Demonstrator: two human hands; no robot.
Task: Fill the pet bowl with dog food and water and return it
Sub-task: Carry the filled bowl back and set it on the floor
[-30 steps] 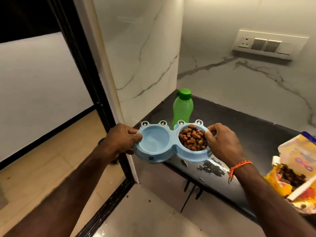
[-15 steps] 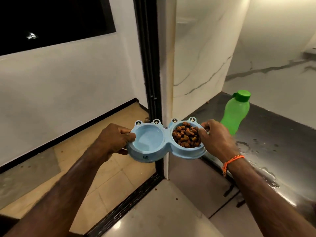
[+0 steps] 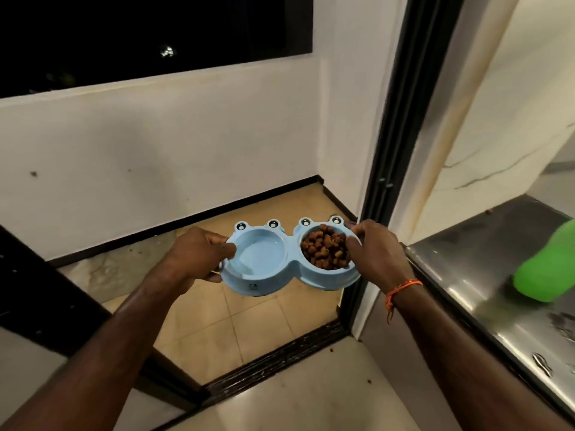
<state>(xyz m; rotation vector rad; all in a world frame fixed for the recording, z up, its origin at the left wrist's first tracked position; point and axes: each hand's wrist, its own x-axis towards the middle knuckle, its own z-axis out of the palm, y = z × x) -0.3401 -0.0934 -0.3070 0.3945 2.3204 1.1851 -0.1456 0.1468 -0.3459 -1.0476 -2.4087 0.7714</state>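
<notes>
I hold a light-blue double pet bowl [image 3: 267, 279] with frog-eye knobs level in the air, above a tiled balcony floor. My left hand [image 3: 196, 256] grips its left end beside the well that holds clear water [image 3: 259, 253]. My right hand [image 3: 378, 255] grips the right end, thumb over the rim of the well filled with brown kibble [image 3: 323, 250]. A green water bottle [image 3: 547, 269], blurred, stands on the dark counter at the right edge.
A black door frame [image 3: 401, 126] stands just right of the bowl, with a black threshold [image 3: 273, 359] below. Beyond lie the beige balcony tiles [image 3: 255, 318], a white parapet wall [image 3: 155, 150] and a dark opening above. The wet dark counter [image 3: 485, 262] runs along the right.
My view and both hands have swung left, carrying the bowl off the counter to in front of the balcony doorway. The bottle has slid to the right edge; the food bag has left view.
</notes>
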